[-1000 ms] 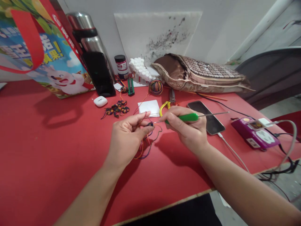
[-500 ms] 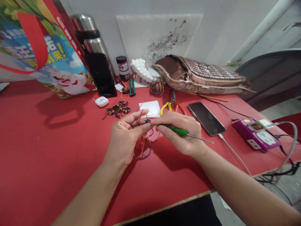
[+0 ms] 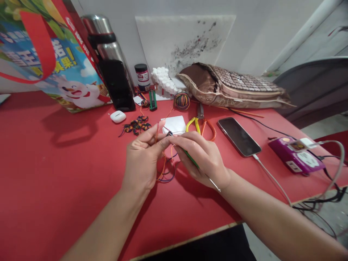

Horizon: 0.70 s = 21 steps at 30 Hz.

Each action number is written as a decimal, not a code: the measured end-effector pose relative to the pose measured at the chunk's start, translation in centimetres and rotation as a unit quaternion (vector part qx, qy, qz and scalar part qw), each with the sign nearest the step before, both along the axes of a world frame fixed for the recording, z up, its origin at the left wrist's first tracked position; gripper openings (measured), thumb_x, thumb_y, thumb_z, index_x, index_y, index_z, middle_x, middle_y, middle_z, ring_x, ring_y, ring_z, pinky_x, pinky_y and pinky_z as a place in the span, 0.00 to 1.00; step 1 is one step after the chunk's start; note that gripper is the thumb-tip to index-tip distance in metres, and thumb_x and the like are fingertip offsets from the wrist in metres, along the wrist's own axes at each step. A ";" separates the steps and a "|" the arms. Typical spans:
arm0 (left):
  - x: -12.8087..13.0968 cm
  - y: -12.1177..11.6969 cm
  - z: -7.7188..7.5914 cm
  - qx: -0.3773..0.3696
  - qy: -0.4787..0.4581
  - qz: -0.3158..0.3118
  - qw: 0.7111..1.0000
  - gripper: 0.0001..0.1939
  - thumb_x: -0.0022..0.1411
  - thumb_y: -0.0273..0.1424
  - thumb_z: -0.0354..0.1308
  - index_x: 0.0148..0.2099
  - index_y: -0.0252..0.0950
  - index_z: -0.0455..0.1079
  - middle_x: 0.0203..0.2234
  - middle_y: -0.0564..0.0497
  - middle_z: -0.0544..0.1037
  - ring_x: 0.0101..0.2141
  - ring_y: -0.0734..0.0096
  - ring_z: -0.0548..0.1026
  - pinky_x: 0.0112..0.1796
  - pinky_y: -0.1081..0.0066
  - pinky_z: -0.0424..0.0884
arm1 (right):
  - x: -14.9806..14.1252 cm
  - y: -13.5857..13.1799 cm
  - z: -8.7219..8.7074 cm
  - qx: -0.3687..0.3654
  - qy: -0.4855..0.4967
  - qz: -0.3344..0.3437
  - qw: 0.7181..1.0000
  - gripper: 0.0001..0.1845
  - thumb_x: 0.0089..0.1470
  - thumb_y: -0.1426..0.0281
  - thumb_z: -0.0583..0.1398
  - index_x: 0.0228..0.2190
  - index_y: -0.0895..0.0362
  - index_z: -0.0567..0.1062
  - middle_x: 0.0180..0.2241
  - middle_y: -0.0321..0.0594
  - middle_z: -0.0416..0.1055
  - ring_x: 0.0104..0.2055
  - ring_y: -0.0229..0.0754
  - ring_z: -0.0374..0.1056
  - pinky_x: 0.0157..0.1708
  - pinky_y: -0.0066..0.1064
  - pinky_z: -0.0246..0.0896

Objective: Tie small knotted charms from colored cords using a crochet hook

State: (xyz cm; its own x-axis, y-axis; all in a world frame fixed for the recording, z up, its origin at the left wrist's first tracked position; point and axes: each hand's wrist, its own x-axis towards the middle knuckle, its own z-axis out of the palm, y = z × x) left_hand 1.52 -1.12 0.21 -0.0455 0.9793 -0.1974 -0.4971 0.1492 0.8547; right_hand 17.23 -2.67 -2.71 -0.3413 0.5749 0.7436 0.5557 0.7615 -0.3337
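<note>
My right hand [image 3: 202, 159] is closed around a crochet hook [image 3: 191, 159] with a green grip; its bare metal end sticks out below the palm. Pinched between the thumb and fingers of my left hand [image 3: 144, 156] is a small dark piece of crochet work [image 3: 169, 134], mostly hidden by the fingertips. A strand of reddish yarn runs over the left index finger, up towards a multicoloured yarn ball [image 3: 181, 101]. Loose orange and purple yarn [image 3: 168, 177] hangs in loops under the hands. Both hands' fingertips meet at the work.
Behind the hands lie a white paper pad [image 3: 175, 124], pliers [image 3: 200, 123] and a finished dark-orange crochet piece [image 3: 137, 125]. A phone [image 3: 239, 136] on a cable and a purple power strip [image 3: 296, 156] are at right. A white earphone case [image 3: 117, 116] sits left.
My right hand has turned, so the crochet hook's free end now points more steeply down towards me. The left hand has shifted slightly, still pinching the work.
</note>
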 end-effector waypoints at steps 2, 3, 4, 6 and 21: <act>0.0 0.1 -0.2 0.017 0.022 0.008 1.000 0.21 0.40 0.25 0.82 0.40 0.39 0.86 0.27 0.55 0.82 0.32 0.77 0.79 0.39 0.77 0.77 | -0.2 0.0 0.0 0.001 -0.002 -0.004 1.000 0.16 0.70 0.77 0.56 0.56 0.57 0.73 0.44 0.51 0.80 0.46 0.47 0.81 0.41 0.35 0.80; 0.0 0.1 -0.3 0.020 0.027 0.010 0.999 0.21 0.40 0.25 0.83 0.40 0.39 0.87 0.27 0.56 0.82 0.31 0.77 0.78 0.39 0.78 0.77 | -0.2 0.0 0.0 0.000 -0.003 -0.006 1.000 0.16 0.70 0.77 0.56 0.56 0.58 0.73 0.44 0.51 0.80 0.46 0.48 0.81 0.41 0.36 0.80; 0.0 0.2 -0.3 0.020 0.029 0.010 0.999 0.21 0.39 0.26 0.83 0.39 0.39 0.87 0.27 0.56 0.82 0.31 0.78 0.78 0.39 0.78 0.77 | -0.3 0.0 0.0 0.000 -0.004 -0.006 1.000 0.15 0.70 0.77 0.56 0.55 0.59 0.73 0.44 0.52 0.80 0.45 0.48 0.81 0.41 0.36 0.80; 0.0 0.2 -0.5 0.018 0.032 0.009 0.999 0.21 0.39 0.25 0.83 0.39 0.40 0.87 0.26 0.57 0.82 0.30 0.79 0.77 0.39 0.79 0.76 | -0.4 0.0 -0.1 0.000 -0.006 -0.007 1.000 0.15 0.70 0.77 0.55 0.54 0.59 0.73 0.44 0.53 0.80 0.46 0.49 0.81 0.42 0.37 0.80; -0.1 0.5 0.0 -0.039 -0.029 -0.022 0.999 0.26 0.31 0.22 0.83 0.38 0.36 0.86 0.25 0.55 0.82 0.27 0.80 0.77 0.32 0.81 0.74 | -0.3 -0.1 0.0 0.004 -0.021 -0.001 1.000 0.17 0.70 0.79 0.55 0.56 0.58 0.74 0.45 0.51 0.80 0.45 0.47 0.81 0.43 0.35 0.80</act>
